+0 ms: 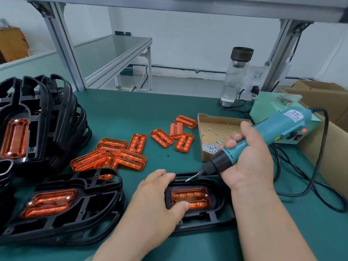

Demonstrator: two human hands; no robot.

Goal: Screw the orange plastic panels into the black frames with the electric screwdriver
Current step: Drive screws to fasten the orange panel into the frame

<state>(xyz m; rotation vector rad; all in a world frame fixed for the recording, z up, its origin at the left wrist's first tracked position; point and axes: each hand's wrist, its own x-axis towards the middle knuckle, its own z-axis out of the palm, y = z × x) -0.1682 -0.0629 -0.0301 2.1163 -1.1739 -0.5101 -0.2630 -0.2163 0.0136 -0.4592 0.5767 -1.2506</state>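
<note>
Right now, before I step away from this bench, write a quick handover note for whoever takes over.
Left hand holds the black frame at the front, thumb on its orange panel.
Right hand grips the electric screwdriver, a screw on the bit just above the frame's far edge.
Done: one screw seated at the panel's right end; finished frames stacked at left.
Left: drive the held screw, likely at the panel's left end, then the loose panels on the mat.

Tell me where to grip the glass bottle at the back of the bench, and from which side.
Probably wrap the glass bottle round its clear cylindrical middle, below the dark cap. It stands upright, so come in level from the left; a socket and plug crowd its right.
</note>
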